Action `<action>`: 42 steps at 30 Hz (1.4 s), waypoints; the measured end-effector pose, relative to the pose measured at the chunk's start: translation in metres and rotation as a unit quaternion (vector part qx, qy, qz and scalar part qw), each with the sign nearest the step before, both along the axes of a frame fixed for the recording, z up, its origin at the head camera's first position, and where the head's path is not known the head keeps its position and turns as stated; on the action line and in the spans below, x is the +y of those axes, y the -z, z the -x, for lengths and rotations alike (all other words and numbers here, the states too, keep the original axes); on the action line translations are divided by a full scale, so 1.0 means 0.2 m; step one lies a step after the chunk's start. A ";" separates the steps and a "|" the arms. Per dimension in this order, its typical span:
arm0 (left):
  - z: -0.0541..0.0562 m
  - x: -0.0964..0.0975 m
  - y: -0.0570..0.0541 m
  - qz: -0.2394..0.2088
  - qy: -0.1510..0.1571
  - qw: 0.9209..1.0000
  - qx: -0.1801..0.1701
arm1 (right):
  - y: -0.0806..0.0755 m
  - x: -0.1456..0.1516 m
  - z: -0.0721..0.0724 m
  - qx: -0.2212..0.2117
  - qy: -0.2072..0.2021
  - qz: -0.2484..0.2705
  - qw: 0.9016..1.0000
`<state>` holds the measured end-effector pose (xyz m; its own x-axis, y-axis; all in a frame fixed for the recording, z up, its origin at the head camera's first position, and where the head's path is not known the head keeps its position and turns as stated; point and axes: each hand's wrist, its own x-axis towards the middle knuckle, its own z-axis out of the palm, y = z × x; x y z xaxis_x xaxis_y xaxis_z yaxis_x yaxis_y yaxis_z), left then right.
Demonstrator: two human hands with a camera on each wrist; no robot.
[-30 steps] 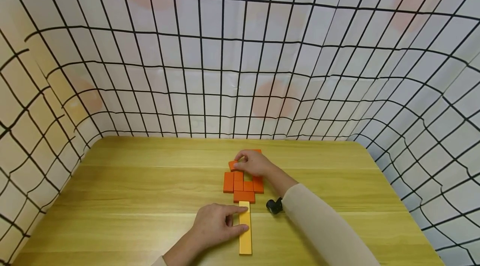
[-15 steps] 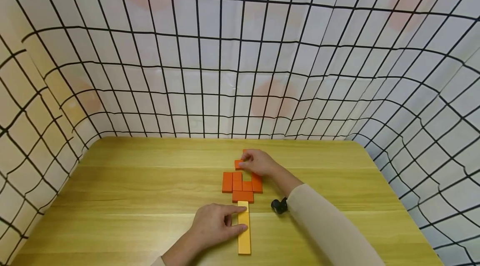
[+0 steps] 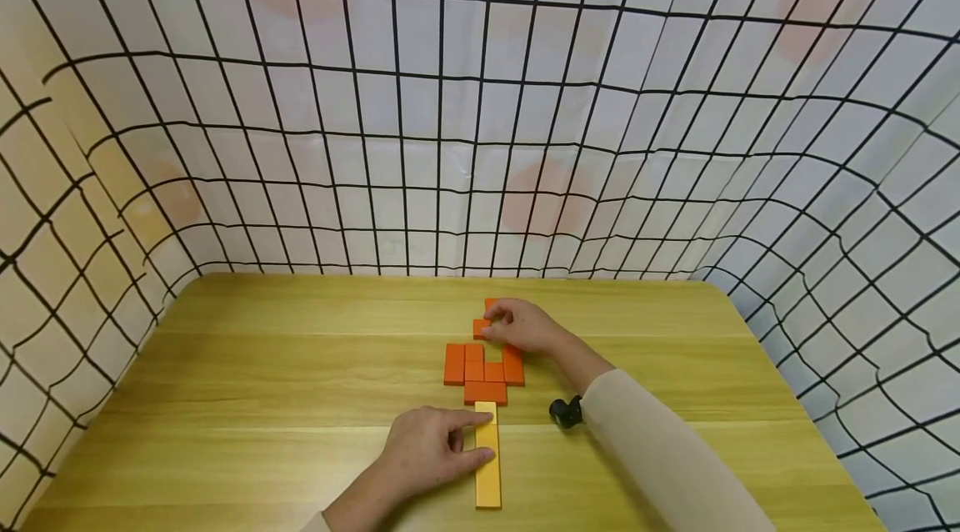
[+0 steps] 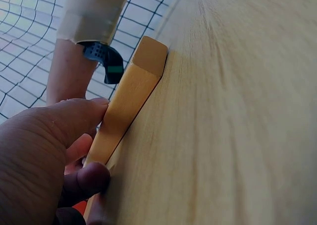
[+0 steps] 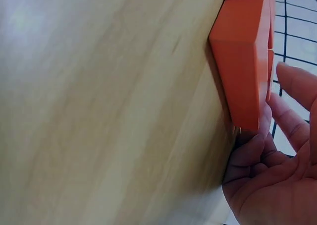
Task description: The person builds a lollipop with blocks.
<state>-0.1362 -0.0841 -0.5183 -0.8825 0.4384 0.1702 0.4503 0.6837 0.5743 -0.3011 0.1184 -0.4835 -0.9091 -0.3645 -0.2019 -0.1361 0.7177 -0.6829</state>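
Note:
On the wooden tabletop, a long yellow block strip (image 3: 488, 486) lies below a cluster of flat orange blocks (image 3: 485, 392). My left hand (image 3: 427, 450) rests its extended index finger and thumb on the strip; in the left wrist view the thumb touches the yellow wood (image 4: 126, 98). Beyond the cluster, my right hand (image 3: 525, 326) pinches a small square orange block (image 3: 479, 329) between thumb and index finger. Another orange block (image 3: 490, 303) is partly hidden behind that hand. Up close in the right wrist view stands an orange block (image 5: 237, 71) beside the curled fingers.
Black grid netting (image 3: 442, 140) before a pale sheet encloses the far side and both flanks of the table (image 3: 262, 382). A black device (image 3: 566, 413) sits by the cuff of the right sleeve (image 3: 660, 449).
My right hand has slid the small square orange block a little to the right and straightened it. The left hand has stayed on the yellow strip.

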 end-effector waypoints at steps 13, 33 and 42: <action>0.00 0.00 0.00 -0.002 0.002 1.000 -0.002 | -0.03 0.08 0.00 -0.012 -0.026 0.002 1.000; 0.00 0.00 -0.01 0.003 -0.002 1.000 -0.008 | -0.04 0.08 0.00 -0.035 -0.042 -0.007 0.998; 0.00 0.00 0.00 -0.003 0.003 1.000 -0.004 | -0.04 0.09 -0.01 -0.043 -0.055 0.005 0.998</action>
<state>-0.1365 -0.0838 -0.5178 -0.8811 0.4427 0.1664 0.4502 0.6773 0.5819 -0.2994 0.1360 -0.4760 -0.8433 -0.4630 -0.2729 -0.1542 0.6949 -0.7024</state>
